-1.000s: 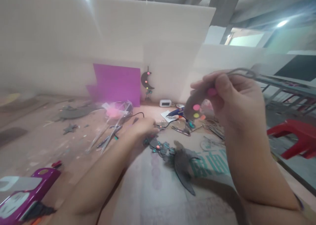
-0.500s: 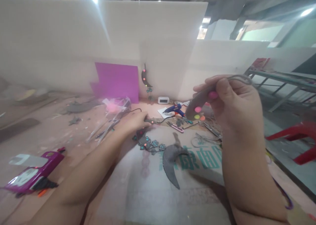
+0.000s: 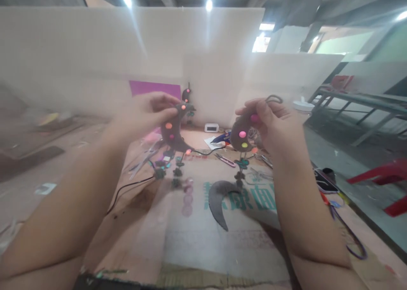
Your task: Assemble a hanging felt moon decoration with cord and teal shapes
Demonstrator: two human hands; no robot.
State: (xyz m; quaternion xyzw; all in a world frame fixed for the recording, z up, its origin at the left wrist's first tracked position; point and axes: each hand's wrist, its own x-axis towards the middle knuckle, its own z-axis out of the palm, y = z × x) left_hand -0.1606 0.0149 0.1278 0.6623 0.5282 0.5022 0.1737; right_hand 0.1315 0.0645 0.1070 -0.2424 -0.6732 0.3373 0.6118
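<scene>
My left hand [image 3: 148,112] is closed on a dark crescent-moon ornament [image 3: 173,133] with pink and orange dots; strings of small teal and dark charms hang below it. My right hand [image 3: 270,122] is closed on a second dotted moon ornament [image 3: 241,135], raised at the same height, with a cord loop above my fingers and a charm dangling beneath. A plain dark crescent piece [image 3: 218,201] lies on the cardboard sheet [image 3: 203,239] between my forearms.
A blue glue gun [image 3: 222,138], a white clock [image 3: 211,127], pliers and wire bits lie at the back. A finished moon ornament [image 3: 187,96] hangs on the white foam wall beside a purple sheet [image 3: 152,87]. A red stool [image 3: 381,179] stands right. A phone [image 3: 324,180] lies near the edge.
My left hand lifted a moon ornament with its dangling charms off the cardboard up to chest height. My right hand stayed raised with its ornament. The view shifted slightly.
</scene>
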